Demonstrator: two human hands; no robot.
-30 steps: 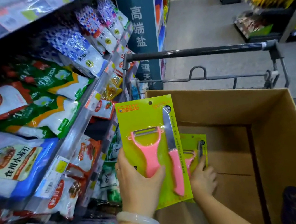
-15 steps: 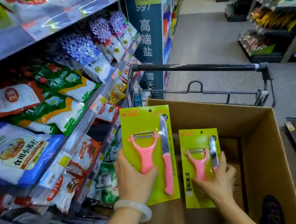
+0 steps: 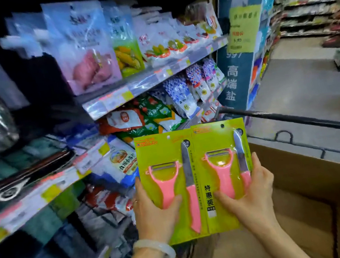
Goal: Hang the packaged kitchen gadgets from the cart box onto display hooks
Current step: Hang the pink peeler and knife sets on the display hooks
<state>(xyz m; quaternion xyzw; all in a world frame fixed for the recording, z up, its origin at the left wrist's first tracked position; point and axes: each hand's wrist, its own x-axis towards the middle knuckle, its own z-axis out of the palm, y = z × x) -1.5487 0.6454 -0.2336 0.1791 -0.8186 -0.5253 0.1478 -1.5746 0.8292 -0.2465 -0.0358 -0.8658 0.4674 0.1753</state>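
Above the open brown cardboard box (image 3: 305, 203) in the black-handled metal cart (image 3: 297, 122), the left hand (image 3: 156, 215) grips one lime-green carded pack of pink peeler and knife (image 3: 169, 184) and the right hand (image 3: 253, 196) grips a second identical lime-green pack (image 3: 221, 165), edges touching, beside stocked shelves (image 3: 146, 81).

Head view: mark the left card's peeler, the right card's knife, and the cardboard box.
left card's peeler (image 3: 167, 190), head view, pink handle
right card's knife (image 3: 240, 155), head view, blade
cardboard box (image 3: 317, 167), head view, far rim
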